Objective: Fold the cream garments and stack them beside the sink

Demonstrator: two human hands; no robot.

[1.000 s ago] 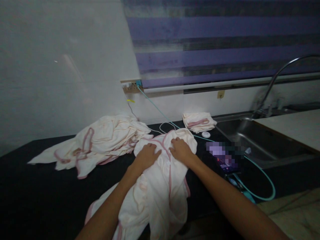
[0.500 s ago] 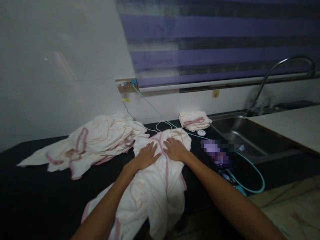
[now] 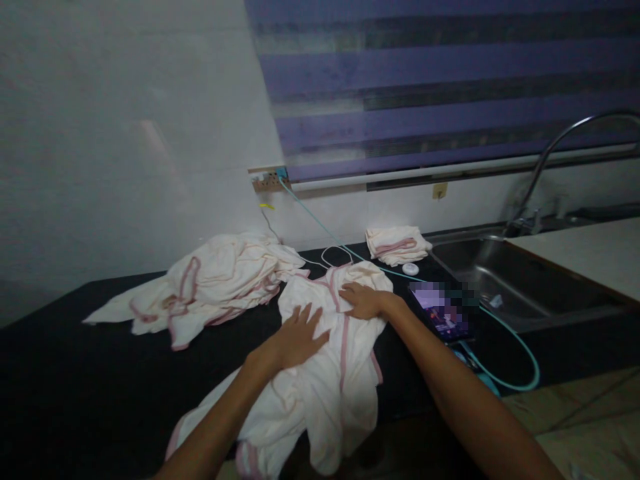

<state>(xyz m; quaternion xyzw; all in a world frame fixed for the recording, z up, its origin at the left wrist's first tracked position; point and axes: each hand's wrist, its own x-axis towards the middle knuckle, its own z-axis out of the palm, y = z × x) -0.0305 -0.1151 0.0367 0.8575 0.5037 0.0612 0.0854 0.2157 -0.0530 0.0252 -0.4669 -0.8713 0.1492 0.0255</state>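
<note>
Lying lengthwise away from viewer, cloth [image 3: 325, 373] under flat hands [image 3: 330, 320]

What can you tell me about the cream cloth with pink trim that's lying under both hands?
The cream cloth with pink trim looks like soft, thin fabric, edged and crossed by a pink band. It lies crumpled and partly spread on the black countertop, its near end draping over the front edge. The left hand rests flat on its middle with fingers spread; the right hand presses its far part near the pink band. A larger heap of similar cloths lies just beside it to the left.
</note>
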